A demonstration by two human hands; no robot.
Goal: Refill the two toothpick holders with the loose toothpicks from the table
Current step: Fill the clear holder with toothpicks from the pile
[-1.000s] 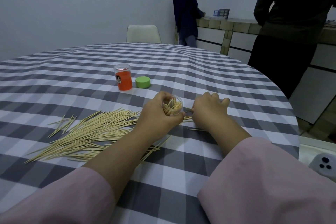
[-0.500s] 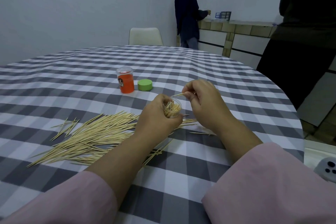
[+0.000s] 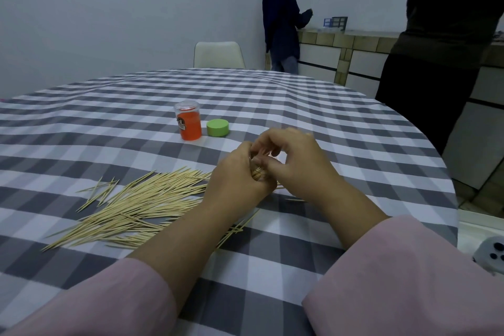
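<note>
Surroundings: a round table [image 3: 313, 106] under a grey and white checked cloth; a pale chair [image 3: 219, 54] at its far side; two people in dark clothes by a tiled counter [image 3: 354, 43] at the back right.
Orange holder [image 3: 188, 124]: upright past the hands, clear cap on, small label on its side.
Green lid [image 3: 217, 127]: flat on the cloth just beside the orange holder, to its right.
In the way: both hands close over the clear holder, so most of it is hidden.
Clear holder [image 3: 257, 172]: between the two hands near the table's middle; only a sliver shows, with pale toothpick ends inside.
Left hand [image 3: 236, 174]: fingers curled round the clear holder, gripping it upright.
Right hand [image 3: 296, 161]: fingers bent over the holder's mouth, tips together; whether they pinch a toothpick cannot be told.
Toothpicks [image 3: 136, 207]: a long loose pile of pale sticks on the cloth left of the hands, running under the left forearm; a few strays lie further left, and some more beside the right wrist.
Sleeves: pink, pushed up both forearms.
</note>
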